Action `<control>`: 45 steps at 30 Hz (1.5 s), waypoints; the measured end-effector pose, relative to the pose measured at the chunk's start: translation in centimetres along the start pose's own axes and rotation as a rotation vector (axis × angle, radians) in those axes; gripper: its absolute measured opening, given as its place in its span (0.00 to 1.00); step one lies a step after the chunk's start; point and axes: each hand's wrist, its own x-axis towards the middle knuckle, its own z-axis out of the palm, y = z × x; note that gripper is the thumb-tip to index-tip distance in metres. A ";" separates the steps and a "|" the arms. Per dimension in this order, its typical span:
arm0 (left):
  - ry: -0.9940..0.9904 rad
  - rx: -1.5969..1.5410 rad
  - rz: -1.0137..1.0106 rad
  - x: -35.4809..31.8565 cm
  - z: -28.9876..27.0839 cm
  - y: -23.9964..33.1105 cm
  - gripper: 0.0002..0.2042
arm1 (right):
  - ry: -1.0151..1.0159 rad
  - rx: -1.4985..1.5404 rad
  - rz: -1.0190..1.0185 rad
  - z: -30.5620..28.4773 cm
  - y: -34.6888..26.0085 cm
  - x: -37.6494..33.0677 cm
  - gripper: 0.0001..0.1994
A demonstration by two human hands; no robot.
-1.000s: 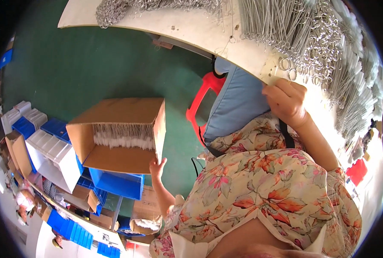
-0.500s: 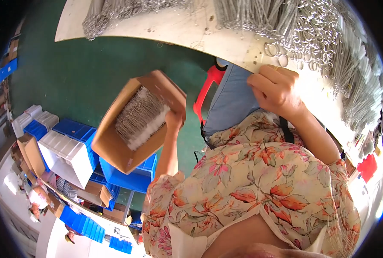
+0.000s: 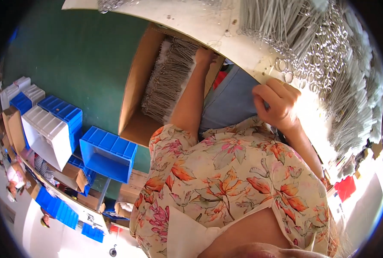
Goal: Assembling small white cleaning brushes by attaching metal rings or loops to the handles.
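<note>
A cardboard box (image 3: 133, 81) hangs beside my left arm, its far end close under the table edge. Inside it lie rows of thin wire-handled brushes (image 3: 168, 81) with looped ends and white fluffy tips. My left hand (image 3: 205, 57) is closed on the box's wall near the table; the fingertips are partly hidden. At the table's near edge my right hand (image 3: 279, 103) is loosely curled, with a small gap by the thumb and nothing visible in it. Beyond it on the table lie heaps of similar brushes (image 3: 303, 47), their wire rings toward me.
The pale table (image 3: 191, 26) curves across the top. Blue cloth (image 3: 232, 94) lies below it, with something red beside it. Blue bins (image 3: 107, 150) and a white bin (image 3: 47, 133) stand on the left by more cartons. People are farther off at the lower left.
My left hand has brought the box right and up to the table edge, and its brushes show more fully. My right hand stays by the edge, its curl slightly looser.
</note>
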 end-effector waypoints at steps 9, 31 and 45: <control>1.090 0.558 0.349 -17.5 -22.0 -8.7 0.13 | -0.008 -0.006 0.000 -0.4 0.3 0.1 0.09; 1.025 -0.438 -0.250 -26.5 -31.5 -23.8 0.26 | 0.072 0.317 -0.114 -0.3 -0.8 0.3 0.08; 0.745 -0.546 -0.577 -12.0 -25.9 -27.6 0.34 | 0.007 0.088 0.023 -0.4 -1.0 0.2 0.08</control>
